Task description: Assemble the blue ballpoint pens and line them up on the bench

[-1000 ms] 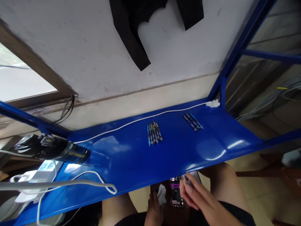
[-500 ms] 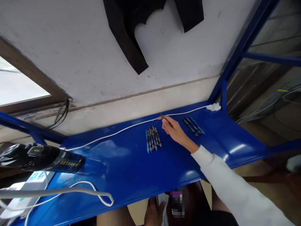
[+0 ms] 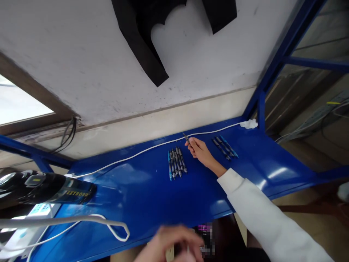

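My right hand point(image 3: 200, 149) is closed around a dark pen point(image 3: 186, 137), which points up and left over the back of the blue table. Left of that hand lies a row of several pens point(image 3: 177, 162), side by side, the leftmost light blue and the others dark grey. To its right lies a second group of several pens point(image 3: 225, 147), with a blue one at its right edge. My left hand point(image 3: 174, 240) is above my lap at the front edge, blurred, its fingers curved and apart from the thumb. I see nothing in it.
A black bottle point(image 3: 62, 187) lies on the left of the blue table point(image 3: 144, 196), near a white power strip point(image 3: 40, 222). A white cable point(image 3: 141, 152) runs along the back to crumpled white tissue point(image 3: 249, 124). Another white cable point(image 3: 120, 233) loops at the front left.
My left hand has risen from my lap toward the table's front edge. My right hand has shifted slightly, and more of the pen shows in it.
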The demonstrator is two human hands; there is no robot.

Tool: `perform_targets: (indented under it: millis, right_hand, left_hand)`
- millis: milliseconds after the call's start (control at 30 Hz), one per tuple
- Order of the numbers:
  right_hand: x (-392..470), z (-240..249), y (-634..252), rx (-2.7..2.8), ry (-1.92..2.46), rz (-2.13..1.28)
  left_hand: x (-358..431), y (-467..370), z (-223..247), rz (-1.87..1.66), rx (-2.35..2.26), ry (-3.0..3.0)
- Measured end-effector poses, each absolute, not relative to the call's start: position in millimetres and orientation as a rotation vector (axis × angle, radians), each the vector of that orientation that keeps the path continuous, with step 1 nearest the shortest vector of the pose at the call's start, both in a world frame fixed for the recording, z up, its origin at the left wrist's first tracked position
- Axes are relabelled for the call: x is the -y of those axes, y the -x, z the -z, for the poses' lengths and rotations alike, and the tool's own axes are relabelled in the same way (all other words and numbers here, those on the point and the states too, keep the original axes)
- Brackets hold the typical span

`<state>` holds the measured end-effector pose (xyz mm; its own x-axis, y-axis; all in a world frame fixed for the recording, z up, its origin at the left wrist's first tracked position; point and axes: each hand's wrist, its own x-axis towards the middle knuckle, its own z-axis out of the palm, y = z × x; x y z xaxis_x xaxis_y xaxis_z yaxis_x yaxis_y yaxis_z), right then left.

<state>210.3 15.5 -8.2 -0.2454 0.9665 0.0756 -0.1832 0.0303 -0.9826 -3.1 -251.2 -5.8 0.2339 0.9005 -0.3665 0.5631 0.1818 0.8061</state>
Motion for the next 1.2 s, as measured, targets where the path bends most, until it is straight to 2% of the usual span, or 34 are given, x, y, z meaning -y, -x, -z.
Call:
perform_targets:
  millis: [100, 167, 233, 333, 667, 933, 1200]
  right_hand:
    - [-15, 5, -211, 1.269, 0.862, -1.513]
    - [-14, 3, -213, 1.253, 0.830, -1.581]
    - [-14, 3, -215, 1.239, 0.792, -1.640]
    - [-14, 2, -217, 1.230, 0.759, -1.681]
    - [-12, 2, -213, 1.443, 0.796, -1.673]
    - [-11, -2, -216, 1.808, 0.891, -0.982]
    - [-14, 14, -221, 1.894, 0.934, -0.653]
  left_hand:
    - [161, -7, -38, -0.974, -1.329, -1.469]
    - [97, -21, -49, -1.269, -1.253, -1.451]
    - [47, -34, -45, -1.345, -1.171, -1.415]
    - [8, -43, -28, -1.270, -0.962, -1.330]
    - [10, -29, -12, -1.535, -0.956, -1.152]
    - [8, -35, -5, -1.617, -1.005, -1.112]
    - [6, -34, -6, -1.689, -1.120, -1.044]
